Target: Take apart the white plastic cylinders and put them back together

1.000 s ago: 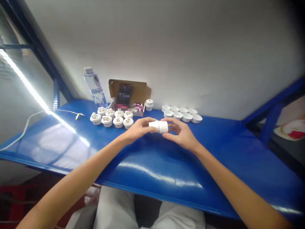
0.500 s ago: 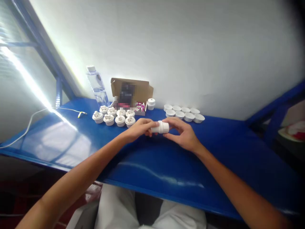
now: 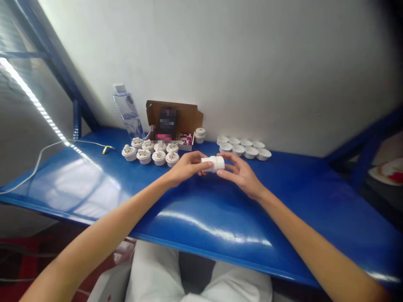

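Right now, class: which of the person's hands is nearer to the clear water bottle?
Left. The left hand lies right of and in front of the water bottle; the right hand is farther right.

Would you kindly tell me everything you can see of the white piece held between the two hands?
The white piece is a small, stubby cylinder that looks like plastic, seemingly two parts: a narrower end toward the left hand and a wider ribbed collar toward the right hand. It lies on its side, raised just above the blue table. Fingertips of both hands pinch it; nothing else touches it.
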A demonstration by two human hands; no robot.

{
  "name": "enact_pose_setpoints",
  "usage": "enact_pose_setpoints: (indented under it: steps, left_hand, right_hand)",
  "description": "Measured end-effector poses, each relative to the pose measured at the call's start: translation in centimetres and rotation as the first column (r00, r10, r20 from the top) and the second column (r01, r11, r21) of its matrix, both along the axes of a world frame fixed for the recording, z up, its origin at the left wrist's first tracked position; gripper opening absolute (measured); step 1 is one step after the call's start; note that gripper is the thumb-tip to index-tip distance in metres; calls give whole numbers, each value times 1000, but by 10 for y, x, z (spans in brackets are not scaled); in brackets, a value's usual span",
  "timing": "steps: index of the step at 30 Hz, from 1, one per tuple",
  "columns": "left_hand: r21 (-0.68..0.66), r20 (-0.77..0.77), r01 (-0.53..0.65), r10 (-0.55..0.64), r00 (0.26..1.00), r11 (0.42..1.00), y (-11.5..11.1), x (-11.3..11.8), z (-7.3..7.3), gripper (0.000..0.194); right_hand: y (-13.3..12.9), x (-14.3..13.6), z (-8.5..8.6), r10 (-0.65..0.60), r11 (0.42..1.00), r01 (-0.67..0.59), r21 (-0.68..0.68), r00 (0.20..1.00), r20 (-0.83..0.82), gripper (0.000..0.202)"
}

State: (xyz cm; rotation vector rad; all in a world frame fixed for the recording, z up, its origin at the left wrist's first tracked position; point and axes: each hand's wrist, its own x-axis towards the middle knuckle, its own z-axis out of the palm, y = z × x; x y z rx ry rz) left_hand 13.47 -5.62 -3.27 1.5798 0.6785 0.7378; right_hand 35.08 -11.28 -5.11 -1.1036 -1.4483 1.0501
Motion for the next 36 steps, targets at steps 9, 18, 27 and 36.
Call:
enact_pose_setpoints:
  steps: [9, 18, 27, 36]
  left_hand:
    - [483, -127, -19, 91, 988, 875, -3, -4, -3, 46]
    - [808, -346, 78, 365, 864, 583, 2, -11, 11, 29]
    - [858, -391, 11, 638, 664, 514, 41, -74, 49, 24]
    - [767, -611, 257, 545, 574, 588, 47, -85, 45, 30]
  right_hand:
    - [0, 3, 1, 40, 995, -38, -94, 999, 21, 45]
    - [3, -8, -3, -331, 915, 156, 373, 819, 469, 41]
    - [63, -29, 5, -472, 857, 90, 508, 534, 701, 27]
    - [109, -57, -7, -490, 859, 168, 483, 541, 684, 38]
